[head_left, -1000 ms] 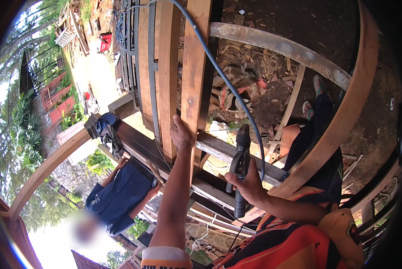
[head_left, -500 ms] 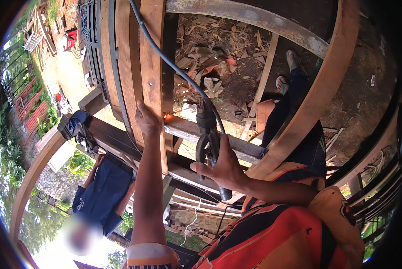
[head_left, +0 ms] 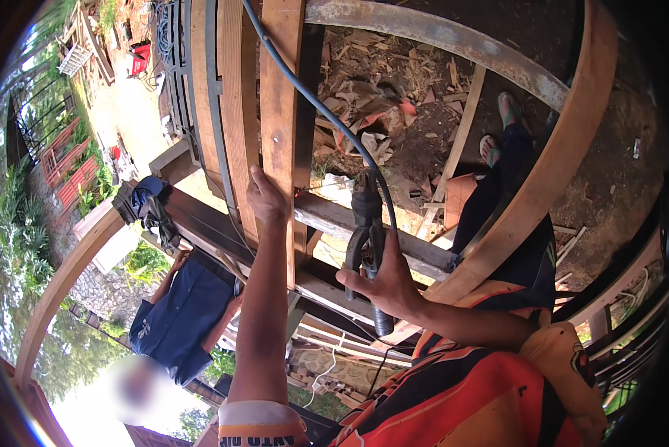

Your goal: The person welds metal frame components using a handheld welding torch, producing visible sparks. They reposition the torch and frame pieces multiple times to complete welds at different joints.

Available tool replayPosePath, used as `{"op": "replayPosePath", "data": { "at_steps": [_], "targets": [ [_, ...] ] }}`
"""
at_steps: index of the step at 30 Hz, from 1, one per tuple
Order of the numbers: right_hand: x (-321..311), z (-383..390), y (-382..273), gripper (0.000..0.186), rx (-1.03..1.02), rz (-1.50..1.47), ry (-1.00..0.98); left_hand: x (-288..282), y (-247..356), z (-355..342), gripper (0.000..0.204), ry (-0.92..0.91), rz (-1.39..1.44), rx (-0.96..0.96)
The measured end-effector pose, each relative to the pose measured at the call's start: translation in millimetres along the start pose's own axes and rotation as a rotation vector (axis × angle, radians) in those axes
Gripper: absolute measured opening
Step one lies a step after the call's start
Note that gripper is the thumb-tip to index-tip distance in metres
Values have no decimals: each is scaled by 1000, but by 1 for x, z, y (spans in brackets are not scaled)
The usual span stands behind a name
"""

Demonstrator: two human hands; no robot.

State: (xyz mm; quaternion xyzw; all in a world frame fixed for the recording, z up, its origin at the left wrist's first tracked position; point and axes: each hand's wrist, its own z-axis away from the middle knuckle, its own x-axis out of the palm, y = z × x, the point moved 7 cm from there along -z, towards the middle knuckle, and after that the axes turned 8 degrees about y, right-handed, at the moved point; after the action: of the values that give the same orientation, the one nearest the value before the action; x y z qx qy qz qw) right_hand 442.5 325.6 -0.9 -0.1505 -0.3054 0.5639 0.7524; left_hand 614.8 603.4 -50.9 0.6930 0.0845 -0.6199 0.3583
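Note:
My left hand (head_left: pixel 266 197) is closed round the edge of a long wooden plank (head_left: pixel 278 97). In my right hand (head_left: pixel 390 287) is a black welding electrode holder (head_left: pixel 366 212), with a blue cable (head_left: pixel 304 86) arching over the plank. The holder hangs just above a grey metal crossbar (head_left: pixel 342 218), which meets the plank close to my left hand. A faint red glow shows at that joint. The electrode itself is hard to make out.
A curved wooden beam (head_left: pixel 547 175) and a rusty metal bar (head_left: pixel 453 31) frame the right side. Beyond the frame at left, another person in a dark blue shirt (head_left: pixel 181 313) stands by it. A cap (head_left: pixel 152 185) lies on a beam. Wood scraps (head_left: pixel 379 56) litter the ground.
Bright sparks and an orange glow at the joint have died down to a faint red spot. The whole view has shifted, so things sit farther right. Both hands keep their holds.

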Motion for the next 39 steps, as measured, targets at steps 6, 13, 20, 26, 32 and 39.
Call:
{"op": "replayPosePath", "data": {
  "at_steps": [6, 13, 20, 26, 32, 39],
  "targets": [
    [2, -3, 2, 87, 39, 18, 3, 3, 2, 2, 68, -8, 6, 7],
    [4, -3, 0, 87, 6, -16, -21, 3, -4, -1, 67, -17, -37, 27],
    [4, -4, 0, 85, -28, 1, 10, 4, -10, -2, 81, -73, -151, 21],
    [7, -7, 3, 85, -18, -36, 4, 5, -6, -1, 81, -61, -160, 30],
    [8, -6, 6, 84, -15, 0, -2, 4, -5, -2, 80, -67, -120, 69],
    [6, -8, 6, 84, -11, 10, -7, 7, -14, -3, 69, -47, -40, 66]
  ]
}}
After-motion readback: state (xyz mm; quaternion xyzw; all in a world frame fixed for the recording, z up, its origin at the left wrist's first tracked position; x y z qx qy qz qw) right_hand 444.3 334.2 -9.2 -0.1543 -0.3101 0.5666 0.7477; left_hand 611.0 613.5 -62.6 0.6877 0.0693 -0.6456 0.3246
